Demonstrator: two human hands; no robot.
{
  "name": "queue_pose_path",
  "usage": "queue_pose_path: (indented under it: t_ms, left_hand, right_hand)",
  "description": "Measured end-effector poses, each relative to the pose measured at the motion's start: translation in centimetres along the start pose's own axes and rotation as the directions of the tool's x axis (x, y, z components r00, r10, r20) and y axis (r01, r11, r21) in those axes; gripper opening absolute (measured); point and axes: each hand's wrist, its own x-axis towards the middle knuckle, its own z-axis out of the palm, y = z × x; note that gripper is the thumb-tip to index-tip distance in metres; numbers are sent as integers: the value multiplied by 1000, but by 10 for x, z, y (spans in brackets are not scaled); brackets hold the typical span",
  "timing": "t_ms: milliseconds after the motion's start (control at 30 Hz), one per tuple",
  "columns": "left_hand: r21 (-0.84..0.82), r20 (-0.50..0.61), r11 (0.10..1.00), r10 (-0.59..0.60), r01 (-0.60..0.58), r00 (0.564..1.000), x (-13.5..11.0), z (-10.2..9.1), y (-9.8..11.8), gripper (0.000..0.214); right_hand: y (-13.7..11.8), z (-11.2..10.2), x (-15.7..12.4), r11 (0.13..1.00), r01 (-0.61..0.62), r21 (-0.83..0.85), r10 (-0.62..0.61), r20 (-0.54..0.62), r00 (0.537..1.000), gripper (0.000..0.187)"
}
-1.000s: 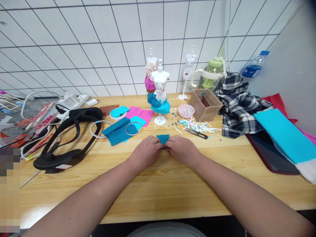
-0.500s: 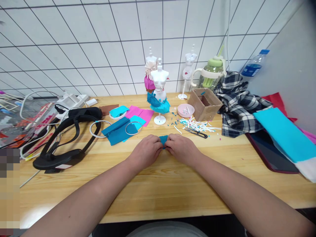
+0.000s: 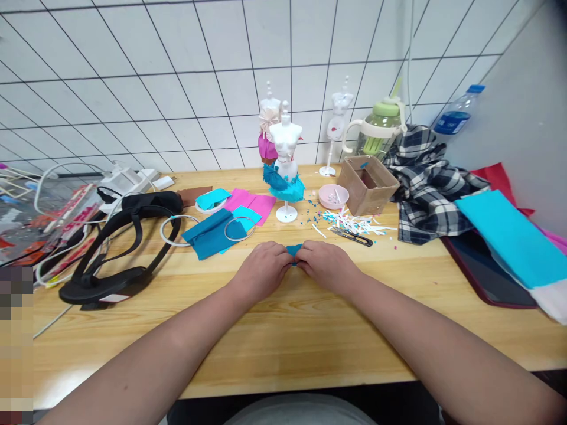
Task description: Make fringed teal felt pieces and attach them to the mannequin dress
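Between my hands is a small piece of dark teal crepe paper [image 3: 294, 251], mostly covered by my fingers. My left hand [image 3: 266, 267] is closed on its left end, and my right hand [image 3: 325, 264] pinches the right end. Just beyond them stands a white mini mannequin [image 3: 286, 141] wearing a ruffled turquoise and teal skirt [image 3: 287, 188]. To the left of my hands lie a folded dark teal sheet [image 3: 212, 234] and a thin ring [image 3: 240, 229]. Thread snips [image 3: 352, 236] rest to the right, beside a heap of white paper strips [image 3: 354, 223].
A black headset [image 3: 133, 277] and cables occupy the left side. Two more mannequins stand behind, near a pink bowl [image 3: 333, 196], a cardboard box [image 3: 368, 186] and a green-lidded jug [image 3: 383, 127]. Plaid cloth [image 3: 425, 195], a dark tablet [image 3: 482, 274] and a turquoise sheet [image 3: 509, 230] lie at right.
Hardly anything differs: both hands keep hold of the teal paper at the same spot, with only slight finger movement. The whole view has shifted a little.
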Motion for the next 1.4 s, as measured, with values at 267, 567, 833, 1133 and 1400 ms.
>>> queue_pose_path:
  t_ms: [267, 567, 833, 1133, 1400]
  left_hand:
    - [11, -14, 1000, -12, 12, 1000, 0, 1, -1, 21]
    - [14, -34, 999, 31, -31, 999, 0, -1, 0, 24]
    - [33, -6, 999, -5, 5, 1000, 1, 0, 0, 22]
    - [18, -8, 999, 38, -37, 999, 1, -1, 2, 19]
    - [15, 25, 999, -29, 29, 999, 0, 1, 1, 22]
  right_hand:
    - [-1, 0, 0, 999, -31, -11, 31, 2, 1000, 21]
    - [0, -2, 0, 999, -35, 15, 35, 1, 999, 21]
    - [1, 0, 0, 1000, -19, 12, 19, -16, 1000, 21]
    - [1, -1, -1, 999, -38, 16, 38, 0, 999, 19]
    - [3, -1, -1, 999, -28, 19, 28, 7, 1000, 19]
